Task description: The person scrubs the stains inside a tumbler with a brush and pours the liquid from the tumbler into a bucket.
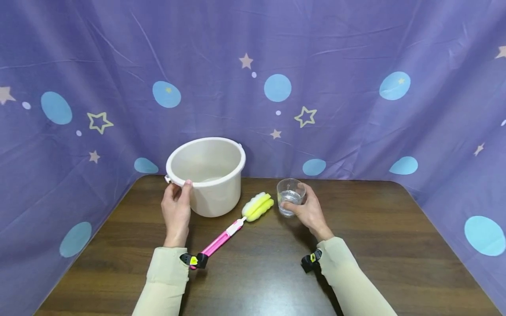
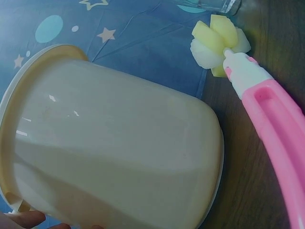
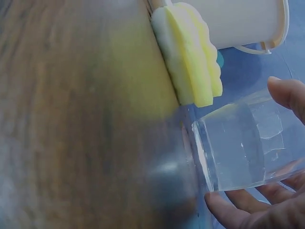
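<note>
Sleeves (image 1: 165, 285) nearest us. We note left grip (image 1: 176, 213) pinching the rim of the white bucket (image 1: 216, 199), toward the counter's (image 1: 395, 250) far left corner; right grip (image 1: 311, 214) round a glass (image 1: 280, 192) of clear liquid (image 1: 291, 196) near the far edge, well off the right; brush (image 1: 235, 227) between.

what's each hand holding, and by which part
The left hand holds the bucket by its rim; the right hand holds the glass by its sides.
</note>
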The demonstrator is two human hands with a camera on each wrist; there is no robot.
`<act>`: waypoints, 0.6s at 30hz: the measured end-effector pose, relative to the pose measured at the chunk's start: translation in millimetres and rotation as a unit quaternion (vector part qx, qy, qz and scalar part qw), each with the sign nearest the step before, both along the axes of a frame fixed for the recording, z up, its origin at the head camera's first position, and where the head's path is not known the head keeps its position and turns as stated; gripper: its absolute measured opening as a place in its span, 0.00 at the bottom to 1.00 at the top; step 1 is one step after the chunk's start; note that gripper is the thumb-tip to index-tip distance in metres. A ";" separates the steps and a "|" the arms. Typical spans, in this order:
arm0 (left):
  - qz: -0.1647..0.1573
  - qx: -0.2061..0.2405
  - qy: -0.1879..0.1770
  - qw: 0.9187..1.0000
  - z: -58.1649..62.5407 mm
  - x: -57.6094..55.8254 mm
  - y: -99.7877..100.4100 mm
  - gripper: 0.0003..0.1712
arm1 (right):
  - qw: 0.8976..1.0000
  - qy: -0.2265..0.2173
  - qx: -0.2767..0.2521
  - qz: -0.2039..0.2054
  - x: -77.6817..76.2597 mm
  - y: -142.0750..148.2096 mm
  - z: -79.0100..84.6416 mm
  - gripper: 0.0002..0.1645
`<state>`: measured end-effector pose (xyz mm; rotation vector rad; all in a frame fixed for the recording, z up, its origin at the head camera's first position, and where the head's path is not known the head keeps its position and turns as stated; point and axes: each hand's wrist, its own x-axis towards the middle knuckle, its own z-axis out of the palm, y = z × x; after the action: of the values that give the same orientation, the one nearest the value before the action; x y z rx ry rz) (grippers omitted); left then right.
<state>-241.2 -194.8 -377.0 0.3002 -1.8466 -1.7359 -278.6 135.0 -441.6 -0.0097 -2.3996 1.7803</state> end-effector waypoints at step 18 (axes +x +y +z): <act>0.002 0.005 0.008 1.000 -3.6 -3.3 -0.4 0.30 | 0.998 0.056 -0.041 0.007 -4.8 -3.3 22.2 0.52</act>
<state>-244.6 -195.2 -380.7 0.2936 -1.8260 -1.7401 -283.4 131.6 -419.3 0.0950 -2.2538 1.8331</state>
